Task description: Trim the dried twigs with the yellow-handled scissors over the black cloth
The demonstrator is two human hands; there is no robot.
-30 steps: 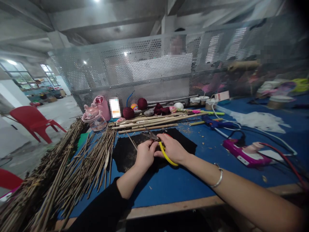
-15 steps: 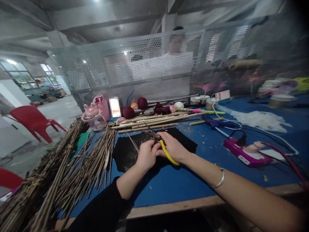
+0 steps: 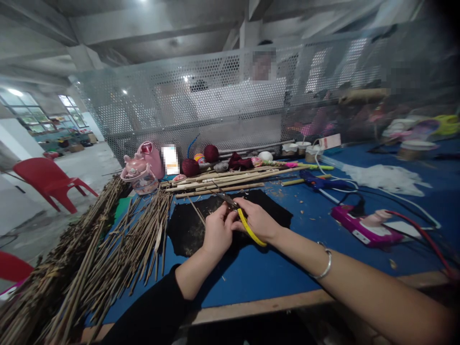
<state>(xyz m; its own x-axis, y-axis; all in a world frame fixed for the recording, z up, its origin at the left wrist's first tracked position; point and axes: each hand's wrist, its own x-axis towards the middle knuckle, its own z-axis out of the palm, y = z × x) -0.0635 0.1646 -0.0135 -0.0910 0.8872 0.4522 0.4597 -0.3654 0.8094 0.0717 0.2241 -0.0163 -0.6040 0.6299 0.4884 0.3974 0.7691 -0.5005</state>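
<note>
Scissors [image 3: 247, 230], one pair, and one thin stick [image 3: 196, 210] occupy two hands [image 3: 260, 221], right and left respectively

On your left: red chair [image 3: 50, 178] | before you: upright perforated panel [image 3: 172, 108] | on your right: purple power strip [image 3: 377, 235]

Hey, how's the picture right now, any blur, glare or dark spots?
In the head view, the left hand and right hand look fairly clear; the white plastic is soft-edged; the far right looks hazy; the phone screen is bright, pixelated; the top right corner is nearly black.
</note>
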